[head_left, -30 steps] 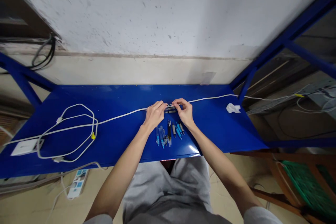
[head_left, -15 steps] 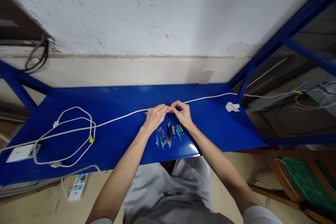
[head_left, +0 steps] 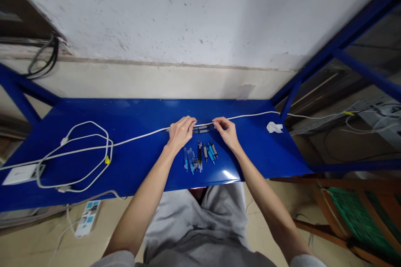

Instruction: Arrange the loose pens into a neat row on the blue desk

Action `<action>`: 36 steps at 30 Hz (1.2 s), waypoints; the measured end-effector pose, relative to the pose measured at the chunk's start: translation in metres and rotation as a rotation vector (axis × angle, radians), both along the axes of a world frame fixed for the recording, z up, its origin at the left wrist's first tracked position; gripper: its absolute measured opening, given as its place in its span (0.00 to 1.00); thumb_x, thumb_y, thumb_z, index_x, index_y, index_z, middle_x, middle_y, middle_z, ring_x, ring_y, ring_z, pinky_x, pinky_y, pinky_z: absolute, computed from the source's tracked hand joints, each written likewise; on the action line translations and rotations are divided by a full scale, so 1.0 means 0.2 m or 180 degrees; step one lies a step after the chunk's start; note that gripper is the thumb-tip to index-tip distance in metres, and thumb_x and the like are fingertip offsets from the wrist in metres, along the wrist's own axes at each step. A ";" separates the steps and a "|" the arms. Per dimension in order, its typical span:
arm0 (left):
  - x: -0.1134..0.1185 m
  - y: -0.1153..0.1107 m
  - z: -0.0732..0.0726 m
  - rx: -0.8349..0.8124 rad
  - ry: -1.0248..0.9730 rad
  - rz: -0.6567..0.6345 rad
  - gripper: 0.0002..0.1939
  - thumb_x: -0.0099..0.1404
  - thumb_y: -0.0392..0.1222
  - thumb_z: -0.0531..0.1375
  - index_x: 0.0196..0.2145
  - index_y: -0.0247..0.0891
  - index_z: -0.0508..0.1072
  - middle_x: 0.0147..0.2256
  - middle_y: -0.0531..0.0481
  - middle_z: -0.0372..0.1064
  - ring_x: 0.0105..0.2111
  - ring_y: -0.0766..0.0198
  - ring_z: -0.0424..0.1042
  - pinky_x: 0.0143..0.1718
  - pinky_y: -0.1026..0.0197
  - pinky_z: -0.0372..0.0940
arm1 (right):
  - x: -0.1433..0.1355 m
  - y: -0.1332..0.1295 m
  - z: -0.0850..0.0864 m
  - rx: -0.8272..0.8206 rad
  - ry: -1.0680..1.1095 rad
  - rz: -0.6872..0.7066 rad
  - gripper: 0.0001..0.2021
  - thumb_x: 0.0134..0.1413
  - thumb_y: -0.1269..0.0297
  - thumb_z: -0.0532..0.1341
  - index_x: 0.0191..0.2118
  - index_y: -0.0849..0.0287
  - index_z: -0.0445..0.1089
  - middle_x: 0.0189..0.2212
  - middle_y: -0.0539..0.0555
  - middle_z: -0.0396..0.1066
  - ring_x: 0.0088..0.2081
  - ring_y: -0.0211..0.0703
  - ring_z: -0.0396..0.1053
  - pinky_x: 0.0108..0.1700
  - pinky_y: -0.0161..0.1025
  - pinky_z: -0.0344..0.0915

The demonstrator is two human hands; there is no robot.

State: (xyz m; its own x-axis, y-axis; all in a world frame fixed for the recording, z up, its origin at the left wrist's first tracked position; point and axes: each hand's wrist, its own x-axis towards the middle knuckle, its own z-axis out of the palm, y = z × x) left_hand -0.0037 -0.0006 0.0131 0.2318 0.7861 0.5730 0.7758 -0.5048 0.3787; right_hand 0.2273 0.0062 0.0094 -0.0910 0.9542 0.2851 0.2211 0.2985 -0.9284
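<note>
Two or more slim pens lie sideways on the blue tabletop, beside the long white cable. My left hand rests over their left part, fingers curled; what its fingertips pinch, if anything, is too small to name. At the pens' right end is my right hand, its thumb and fingers pinched near the tips and the cable; any held item is too small to make out. Nearer to me lie blue pen parts, dark slim parts, a grey barrel and light blue barrels.
The blue table meets a wall at the back. A looped white cable and a white box lie at the left, crumpled white tissue at the right. Blue frame bars rise on both sides.
My hands have moved apart, the left one leftward and the right one rightward. Sideways pens now show between them. The view has shifted slightly.
</note>
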 end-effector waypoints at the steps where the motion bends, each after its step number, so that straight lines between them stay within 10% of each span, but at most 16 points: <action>1: 0.00 0.00 0.00 -0.0019 -0.0032 0.0025 0.14 0.78 0.44 0.51 0.43 0.40 0.77 0.39 0.47 0.78 0.40 0.61 0.77 0.35 0.62 0.63 | 0.03 -0.02 -0.01 -0.0041 -0.0056 0.0157 0.13 0.61 0.54 0.65 0.46 0.56 0.77 0.32 0.50 0.74 0.32 0.42 0.70 0.39 0.39 0.68; 13: -0.02 0.00 -0.05 -0.0290 -0.0393 -0.0073 0.14 0.77 0.43 0.53 0.46 0.43 0.80 0.44 0.51 0.80 0.44 0.61 0.79 0.43 0.63 0.67 | 0.30 -0.27 0.09 -0.0511 -0.1183 0.1615 0.35 0.64 0.58 0.64 0.73 0.44 0.53 0.71 0.54 0.55 0.71 0.56 0.54 0.73 0.60 0.48; 20: -0.02 -0.01 -0.06 -0.0208 -0.0517 -0.0028 0.14 0.77 0.44 0.54 0.47 0.45 0.80 0.45 0.52 0.80 0.42 0.62 0.80 0.42 0.63 0.68 | 0.26 -0.28 0.11 -0.0435 -0.1461 0.1769 0.44 0.54 0.53 0.73 0.73 0.42 0.53 0.71 0.56 0.55 0.71 0.59 0.49 0.73 0.61 0.45; 36: 0.00 -0.01 -0.04 -0.0106 -0.0345 -0.0143 0.11 0.75 0.42 0.56 0.43 0.43 0.79 0.40 0.52 0.80 0.39 0.64 0.79 0.38 0.65 0.66 | 0.20 -0.28 0.12 -0.0010 -0.1278 0.1342 0.24 0.59 0.65 0.67 0.61 0.49 0.70 0.63 0.59 0.65 0.66 0.55 0.61 0.69 0.59 0.54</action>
